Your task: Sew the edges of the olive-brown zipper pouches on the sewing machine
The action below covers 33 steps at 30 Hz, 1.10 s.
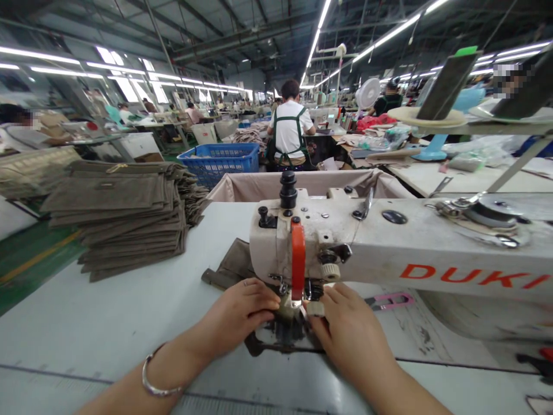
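My left hand [239, 314] and my right hand [349, 328] meet under the head of a cream sewing machine [389, 242] with orange lettering. Both hands have their fingers curled and pinched at the needle area, just below the red guard [298, 259]. A small olive-brown piece [285, 308] sits between the fingertips; a white bit shows at my right thumb. More of the brown fabric [233, 265] trails behind the machine on the white table [108, 323]. A silver bangle is on my left wrist.
A tall stack of brown fabric pieces [125, 213] lies at the table's left. Pink-handled snips [391, 301] lie right of the needle. Behind are a cloth-lined bin [311, 181], a blue crate [220, 158], and a seated person in a white shirt [288, 129].
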Available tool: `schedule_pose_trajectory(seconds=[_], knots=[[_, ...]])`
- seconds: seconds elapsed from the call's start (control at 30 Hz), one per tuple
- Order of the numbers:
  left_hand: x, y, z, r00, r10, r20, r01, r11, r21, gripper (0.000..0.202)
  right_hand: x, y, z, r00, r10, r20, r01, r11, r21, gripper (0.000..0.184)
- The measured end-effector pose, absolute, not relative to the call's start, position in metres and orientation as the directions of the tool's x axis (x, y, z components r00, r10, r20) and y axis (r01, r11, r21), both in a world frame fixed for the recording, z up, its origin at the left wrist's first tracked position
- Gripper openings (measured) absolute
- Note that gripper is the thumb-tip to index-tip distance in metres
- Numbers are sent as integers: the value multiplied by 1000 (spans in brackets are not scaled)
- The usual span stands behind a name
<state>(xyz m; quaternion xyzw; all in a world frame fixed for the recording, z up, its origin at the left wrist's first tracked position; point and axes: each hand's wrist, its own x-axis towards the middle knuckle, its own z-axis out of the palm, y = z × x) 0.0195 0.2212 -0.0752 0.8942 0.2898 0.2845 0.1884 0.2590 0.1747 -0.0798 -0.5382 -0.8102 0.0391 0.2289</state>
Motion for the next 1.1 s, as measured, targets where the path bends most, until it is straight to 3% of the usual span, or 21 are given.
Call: schedule_pose_trajectory(seconds=[0.13, 0.23, 0.37, 1.1], knots=[[28, 211, -74, 647, 649, 400, 438, -746, 502, 12, 260, 170, -81, -304, 906, 296, 865, 393, -313, 21], [36, 203, -76, 636, 657, 404, 473, -746, 468, 13, 253, 167, -85, -370, 863, 344, 769, 492, -408, 5], [40, 199, -81, 573, 688, 445, 503, -724, 472, 15, 244, 165, -90, -422, 828, 370, 677, 559, -479, 25], [46, 223, -89, 528, 748, 401, 597, -663, 451, 15, 241, 180, -88, -406, 799, 444, 790, 551, -268, 19]])
